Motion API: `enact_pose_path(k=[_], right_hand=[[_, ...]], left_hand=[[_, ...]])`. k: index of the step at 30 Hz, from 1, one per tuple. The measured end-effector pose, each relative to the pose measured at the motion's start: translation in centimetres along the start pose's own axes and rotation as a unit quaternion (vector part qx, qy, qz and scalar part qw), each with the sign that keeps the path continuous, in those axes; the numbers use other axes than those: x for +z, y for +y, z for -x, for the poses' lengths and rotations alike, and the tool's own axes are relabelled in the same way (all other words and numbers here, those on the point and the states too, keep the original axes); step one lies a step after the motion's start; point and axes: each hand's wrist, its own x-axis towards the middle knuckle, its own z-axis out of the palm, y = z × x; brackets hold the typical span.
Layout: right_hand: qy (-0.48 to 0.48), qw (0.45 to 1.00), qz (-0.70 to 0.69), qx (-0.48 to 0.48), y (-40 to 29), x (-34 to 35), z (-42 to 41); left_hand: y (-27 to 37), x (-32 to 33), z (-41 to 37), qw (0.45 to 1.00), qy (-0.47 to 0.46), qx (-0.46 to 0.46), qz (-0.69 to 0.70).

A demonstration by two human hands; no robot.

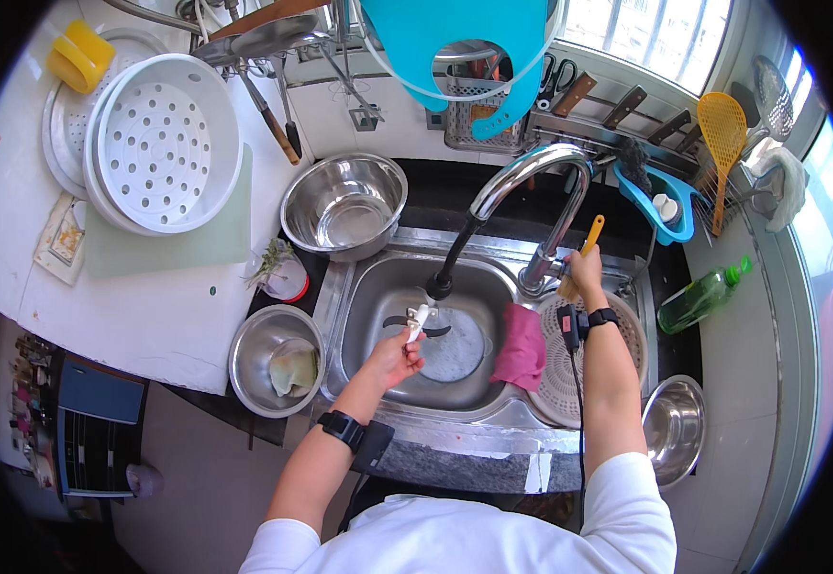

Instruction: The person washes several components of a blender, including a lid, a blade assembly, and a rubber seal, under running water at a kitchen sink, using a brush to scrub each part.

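My left hand point(393, 359) grips a small white plastic part point(417, 323) over the stainless steel sink basin point(369, 287). Dark curved blades point(439, 331) stick out on both sides of that part. The black spout end of the chrome faucet point(513, 183) hangs just above it. Foamy water point(453, 348) lies in the bottom of the basin. My right hand point(587, 269) is at the faucet's base, by its lever, and holds a brush with a yellow handle point(593, 231). The brush's bristles point(568, 288) point down. Whether these fingers touch the lever is hidden.
A pink cloth point(520, 348) hangs over the basin's right edge, beside a perforated plastic tray point(556, 380). Steel bowls stand behind point(344, 208), left point(276, 362) and right point(674, 430). A green bottle point(700, 300) leans at right. A blue bib point(459, 43) hangs overhead.
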Motion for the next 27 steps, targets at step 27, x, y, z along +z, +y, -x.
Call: enact_pose_path(k=[27], right_hand=[[0.004,1.000,-0.015,-0.012,-0.5,-0.3,1.0]], left_hand=[[0.9,0.6,-0.3,1.000,-0.004,-0.006,-0.020]])
